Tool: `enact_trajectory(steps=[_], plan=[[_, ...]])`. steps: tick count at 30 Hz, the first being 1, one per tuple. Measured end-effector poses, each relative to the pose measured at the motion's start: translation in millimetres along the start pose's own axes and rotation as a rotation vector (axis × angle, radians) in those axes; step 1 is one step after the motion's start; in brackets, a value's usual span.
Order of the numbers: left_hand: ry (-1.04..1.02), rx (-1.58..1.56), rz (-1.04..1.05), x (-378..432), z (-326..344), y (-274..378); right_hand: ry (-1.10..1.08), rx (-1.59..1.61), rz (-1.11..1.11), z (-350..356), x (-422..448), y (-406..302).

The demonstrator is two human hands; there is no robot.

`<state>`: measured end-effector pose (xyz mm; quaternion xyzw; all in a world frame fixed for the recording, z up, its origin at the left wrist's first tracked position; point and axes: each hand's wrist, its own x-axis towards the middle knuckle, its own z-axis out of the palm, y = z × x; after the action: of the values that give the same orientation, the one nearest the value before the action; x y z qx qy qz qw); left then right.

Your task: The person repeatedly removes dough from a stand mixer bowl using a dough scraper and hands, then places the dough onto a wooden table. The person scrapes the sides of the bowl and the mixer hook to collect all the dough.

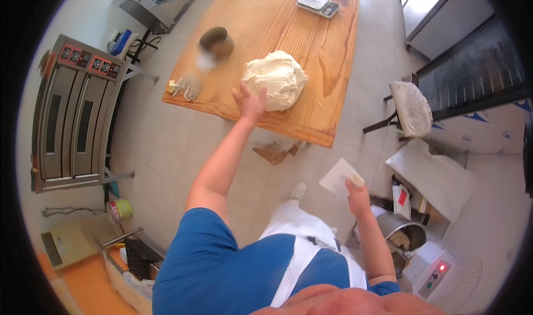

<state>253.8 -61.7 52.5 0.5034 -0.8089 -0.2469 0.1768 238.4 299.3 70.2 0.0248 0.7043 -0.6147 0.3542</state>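
Note:
A large mound of pale dough (277, 81) sits on the wooden table (329, 127), its surface rough and folded. My left hand (251, 102) touches the near left side of the dough with its fingers apart. Away from the table, over the floor, my right hand (358, 196) grips a flat white dough scraper (339, 177) by one edge. A round metal container (216, 42), partly blurred, stands left of the dough. Farther back on the tabletop is a digital kitchen scale (318, 3).
A crumpled cloth (187, 89) lies at the table's left corner. A deck oven (77, 115) stands on the left. To the right are a padded chair (410, 108) and a dough mixer (429, 269) with dough in its bowl (416, 233). A cardboard piece (272, 154) shows below the table edge.

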Motion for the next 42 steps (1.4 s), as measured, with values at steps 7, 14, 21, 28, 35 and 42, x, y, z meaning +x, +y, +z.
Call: enact_trajectory(steps=[7, 14, 21, 28, 35, 42], plan=[[-0.159, 0.390, 0.567, 14, 25, 15, 0.054, 0.137, 0.271, -22, -53, 73], [-0.252, 0.448, 0.555, 65, 55, 46, 0.237, 0.029, 0.263, -34, -58, 88], [-0.860, -0.557, 0.104, 111, 26, -24, 0.368, 0.082, 0.000, -47, -79, 118], [-0.367, 0.069, 0.990, -51, 64, 26, 1.154, 0.289, 0.003, -111, -161, 175], [-1.102, 0.254, 1.718, -360, 141, 155, 1.456, -0.085, 0.188, -220, -196, 236], [-1.163, -0.079, 1.390, -511, 332, 222, 0.893, -0.463, 0.404, -307, -151, 342]])
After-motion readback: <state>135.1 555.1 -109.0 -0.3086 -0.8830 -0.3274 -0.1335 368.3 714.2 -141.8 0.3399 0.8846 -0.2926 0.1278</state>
